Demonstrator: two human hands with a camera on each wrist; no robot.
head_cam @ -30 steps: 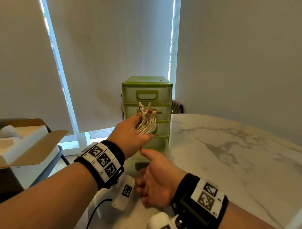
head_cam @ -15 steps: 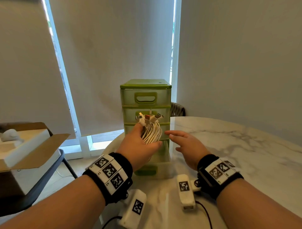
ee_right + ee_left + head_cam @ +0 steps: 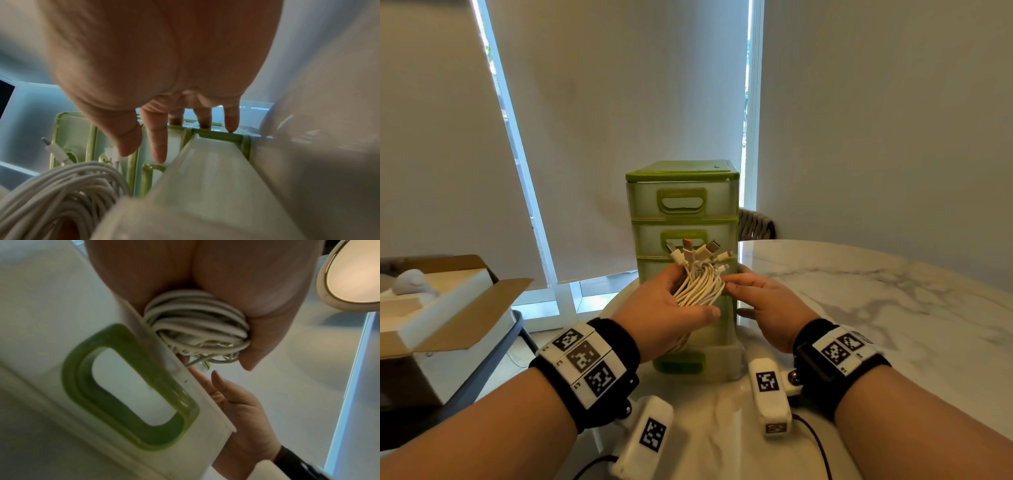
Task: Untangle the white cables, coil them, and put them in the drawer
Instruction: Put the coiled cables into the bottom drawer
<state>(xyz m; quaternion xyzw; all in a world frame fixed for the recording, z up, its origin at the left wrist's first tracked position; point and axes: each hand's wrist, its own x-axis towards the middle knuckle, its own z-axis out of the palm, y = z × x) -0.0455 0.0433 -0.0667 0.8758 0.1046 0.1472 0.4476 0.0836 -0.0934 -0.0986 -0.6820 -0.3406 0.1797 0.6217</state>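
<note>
My left hand (image 3: 666, 305) grips a coil of white cables (image 3: 698, 287) in front of the green drawer tower (image 3: 683, 202); the plugs stick up out of the top of the coil. The tower's bottom drawer (image 3: 722, 359) stands pulled out below the coil. In the left wrist view the coil (image 3: 197, 321) hangs just over the drawer's front wall (image 3: 51, 321) with its green handle. My right hand (image 3: 760, 301) is empty, fingers straight, right of the coil at the tower's right front edge. The right wrist view shows its fingertips (image 3: 160, 155) against the tower's green frame, and the coil (image 3: 61, 194) at lower left.
The tower stands at the left rim of a round white marble table (image 3: 876, 325). An open cardboard box (image 3: 448, 308) with white foam sits on a dark stand to the left. A woven chair back (image 3: 756, 224) shows behind the tower. Window blinds hang behind.
My right hand rose from low by the bottom drawer's front to beside the coil. The left hand has kept its grip on the coil, which now hangs lower against the tower.
</note>
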